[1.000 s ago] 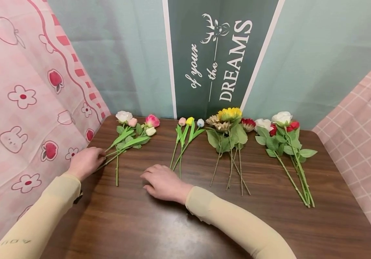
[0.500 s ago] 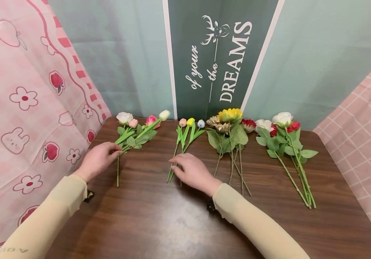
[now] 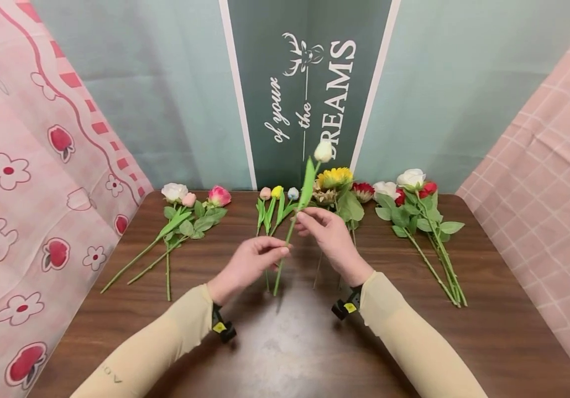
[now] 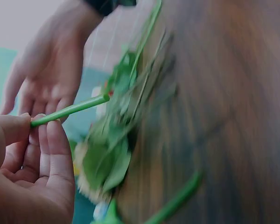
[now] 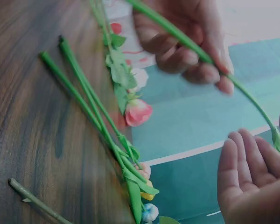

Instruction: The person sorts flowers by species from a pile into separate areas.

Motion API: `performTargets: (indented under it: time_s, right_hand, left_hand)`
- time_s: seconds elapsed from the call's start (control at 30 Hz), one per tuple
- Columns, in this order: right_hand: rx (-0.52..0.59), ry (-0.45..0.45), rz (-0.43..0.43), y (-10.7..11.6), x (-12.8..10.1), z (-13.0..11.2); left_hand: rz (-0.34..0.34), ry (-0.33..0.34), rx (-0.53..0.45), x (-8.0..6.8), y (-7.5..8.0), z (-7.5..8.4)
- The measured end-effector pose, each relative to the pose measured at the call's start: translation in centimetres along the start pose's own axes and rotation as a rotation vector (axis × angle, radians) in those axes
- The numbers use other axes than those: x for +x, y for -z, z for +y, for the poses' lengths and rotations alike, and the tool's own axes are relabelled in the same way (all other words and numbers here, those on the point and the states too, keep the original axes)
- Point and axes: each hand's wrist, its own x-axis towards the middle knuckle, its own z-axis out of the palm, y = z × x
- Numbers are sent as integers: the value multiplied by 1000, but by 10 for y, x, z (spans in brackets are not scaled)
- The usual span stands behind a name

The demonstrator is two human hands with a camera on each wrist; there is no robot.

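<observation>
A white tulip (image 3: pixel 322 151) with a green leaf is held up above the middle of the table, tilted with its bloom to the upper right. My left hand (image 3: pixel 250 264) pinches its stem lower down between thumb and fingers; the cut end sticks out past those fingers in the left wrist view. My right hand (image 3: pixel 335 240) has thumb and index finger at the leaf base, higher on the stem. In the right wrist view the right hand's other fingers (image 5: pixel 242 158) are extended beside the stem. Behind the hands lie pink, yellow and blue tulips (image 3: pixel 277 192).
On the wooden table (image 3: pixel 285 354), a white rose (image 3: pixel 174 192), a pink tulip (image 3: pixel 188 199) and a pink rose (image 3: pixel 219 195) lie at left. Sunflowers (image 3: pixel 334 177) and a dark red flower (image 3: pixel 363 192) lie behind the right hand. White roses (image 3: pixel 411 178) and red ones are at right.
My left hand has drawn the white tulip from the left group and carried it rightward and up. My right hand has moved up and right to meet its stem. The head view has shifted slightly.
</observation>
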Motion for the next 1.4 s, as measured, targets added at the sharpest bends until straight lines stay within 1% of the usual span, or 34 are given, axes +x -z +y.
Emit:
performTargets:
  time_s: [0.1, 0.23, 0.3, 0.4, 0.5, 0.57, 0.63, 0.7, 0.83, 0.9, 0.93, 1.0, 1.1, 1.2, 1.3, 1.4]
  right_hand:
    - [2, -11, 64, 3, -5, -1]
    - [-33, -34, 109, 7, -11, 3]
    - [-48, -45, 118, 8, -13, 7]
    - [-45, -49, 123, 7, -13, 14]
    - [-25, -45, 103, 2, -11, 20]
    - [-30, -48, 79, 0, -9, 24]
    - [-79, -49, 45, 0, -8, 29]
    - [-183, -37, 9, 0, -9, 32]
    - [-412, 23, -59, 3, -13, 37]
    - [-491, 47, -81, 3, -16, 38]
    - [-512, 55, -93, 2, -17, 38]
    - [-549, 63, -106, 1, -18, 40]
    - [-575, 62, -121, -2, -19, 44]
    - [-582, 54, -137, -5, -20, 49]
    - [-591, 51, -145, -7, -21, 52]
    - [-598, 50, -138, -6, -23, 54]
  left_hand:
    - [-55, -16, -74, 0, -20, -4]
    - [-89, 1, -147, 1, -36, -12]
    - [-79, 8, -166, 3, -41, -14]
    - [-42, 1, -159, 8, -44, -16]
    - [-6, -12, -129, 13, -41, -20]
    - [15, -12, -92, 15, -34, -23]
    - [41, -5, -42, 17, -22, -27]
    - [78, 6, 26, 18, -5, -31]
    - [177, 70, 140, 20, 35, -38]
    - [222, 119, 154, 21, 53, -42]
    - [239, 146, 150, 22, 60, -45]
    - [254, 194, 127, 25, 73, -50]
    - [235, 263, 85, 29, 83, -59]
    - [190, 308, 76, 32, 86, -65]
    - [151, 307, 108, 33, 85, -68]
    - [136, 279, 194, 33, 83, -66]
